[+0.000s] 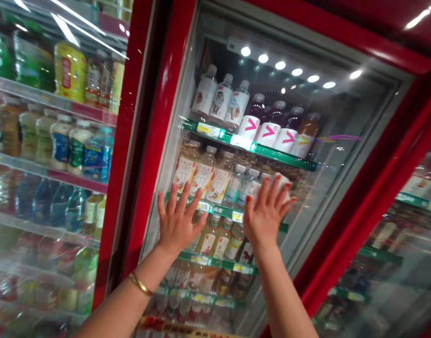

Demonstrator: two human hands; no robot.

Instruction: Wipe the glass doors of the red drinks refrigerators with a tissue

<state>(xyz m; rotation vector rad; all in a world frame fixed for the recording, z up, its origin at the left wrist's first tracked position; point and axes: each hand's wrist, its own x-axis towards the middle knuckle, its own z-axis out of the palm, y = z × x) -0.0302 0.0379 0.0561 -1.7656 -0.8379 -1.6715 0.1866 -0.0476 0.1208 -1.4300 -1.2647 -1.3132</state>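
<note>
Both hands are raised in front of a red-framed glass cooler door (pixel 342 110). My left hand (pixel 178 223) has its fingers spread and holds nothing; a gold bangle (pixel 140 284) circles that wrist. To its right, my right hand (pixel 266 213) is spread too, with red-orange nails and nothing in it. Whether either palm touches the glass cannot be made out. Behind the hands stand tea bottles with white labels (pixel 218 180) on the second shelf. Above them, dark bottles with pink V marks (pixel 269 129) line the top shelf.
At the left, another red-framed cooler holds rows of drinks, among them a yellow bottle (pixel 70 71) and blue bottles (pixel 76 206). A red door frame (pixel 365 202) slants down on the right, with blurred shelves (pixel 380 253) of more goods beyond it.
</note>
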